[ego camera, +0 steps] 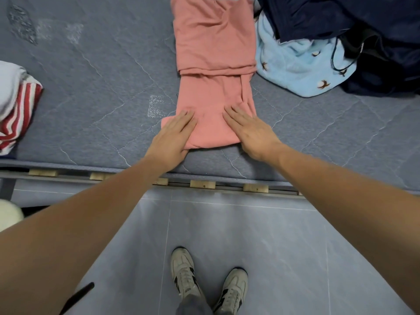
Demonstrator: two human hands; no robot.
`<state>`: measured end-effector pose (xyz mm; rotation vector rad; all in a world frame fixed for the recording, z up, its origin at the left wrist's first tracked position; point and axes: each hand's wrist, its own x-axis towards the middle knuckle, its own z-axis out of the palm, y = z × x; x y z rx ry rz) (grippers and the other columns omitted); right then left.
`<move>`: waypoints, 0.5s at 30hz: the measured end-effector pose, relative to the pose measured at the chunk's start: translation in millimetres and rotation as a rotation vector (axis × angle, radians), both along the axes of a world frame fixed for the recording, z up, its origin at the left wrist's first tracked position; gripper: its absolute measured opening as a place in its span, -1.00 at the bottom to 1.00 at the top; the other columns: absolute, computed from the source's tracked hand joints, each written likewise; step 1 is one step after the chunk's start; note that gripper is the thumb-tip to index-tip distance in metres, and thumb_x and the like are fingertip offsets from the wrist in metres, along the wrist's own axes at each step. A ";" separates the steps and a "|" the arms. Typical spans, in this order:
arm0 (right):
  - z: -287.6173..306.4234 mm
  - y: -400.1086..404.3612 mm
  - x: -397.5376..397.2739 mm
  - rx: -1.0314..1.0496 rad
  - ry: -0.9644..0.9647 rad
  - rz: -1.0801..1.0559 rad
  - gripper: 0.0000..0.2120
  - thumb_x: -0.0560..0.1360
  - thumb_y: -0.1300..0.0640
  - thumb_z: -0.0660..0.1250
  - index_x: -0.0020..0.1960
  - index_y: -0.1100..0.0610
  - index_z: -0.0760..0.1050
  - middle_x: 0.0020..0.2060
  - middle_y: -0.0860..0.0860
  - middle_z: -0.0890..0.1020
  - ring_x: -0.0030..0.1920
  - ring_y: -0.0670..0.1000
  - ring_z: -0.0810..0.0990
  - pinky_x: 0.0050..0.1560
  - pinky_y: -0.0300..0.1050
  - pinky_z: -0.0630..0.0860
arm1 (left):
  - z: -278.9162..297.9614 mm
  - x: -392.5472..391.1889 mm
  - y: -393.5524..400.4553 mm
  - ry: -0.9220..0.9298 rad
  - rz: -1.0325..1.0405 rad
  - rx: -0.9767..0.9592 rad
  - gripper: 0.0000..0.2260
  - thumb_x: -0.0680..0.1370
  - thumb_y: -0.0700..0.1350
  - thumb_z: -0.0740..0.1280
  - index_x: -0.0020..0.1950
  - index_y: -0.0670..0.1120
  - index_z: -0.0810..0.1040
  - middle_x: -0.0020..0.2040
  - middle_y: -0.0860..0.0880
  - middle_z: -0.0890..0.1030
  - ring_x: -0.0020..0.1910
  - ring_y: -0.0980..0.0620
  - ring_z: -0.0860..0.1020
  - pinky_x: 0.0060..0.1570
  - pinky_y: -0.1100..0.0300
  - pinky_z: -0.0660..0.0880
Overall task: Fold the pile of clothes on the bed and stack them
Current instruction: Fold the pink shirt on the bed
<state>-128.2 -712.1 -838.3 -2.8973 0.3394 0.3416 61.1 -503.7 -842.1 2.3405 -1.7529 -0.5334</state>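
Observation:
A salmon-pink garment lies as a long narrow strip on the grey-blue mattress, with a fold edge across its middle. My left hand lies flat on its near left corner, fingers straight. My right hand presses flat on the near right corner, fingers straight. To the right lies an unfolded heap: a light blue patterned garment under dark navy clothes. At the left edge sits a stack with a white piece above a red-and-white striped piece.
The bed's near edge shows a metal rail with wooden slats. Below it is grey tiled floor, where my two sneakers stand. A pale round object sits at the far left by the bed frame.

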 end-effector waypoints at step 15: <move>19.0 59.2 -95.7 0.059 0.031 -0.042 -0.24 0.52 0.50 0.10 0.68 0.23 0.03 0.68 0.13 0.03 0.69 0.10 -0.06 0.66 -0.04 0.00 | 17.2 -51.2 70.1 0.043 -0.043 0.089 -0.38 0.61 -0.34 0.26 0.66 -0.24 0.17 0.71 -0.14 0.02 0.69 -0.10 0.05 0.63 -0.02 0.12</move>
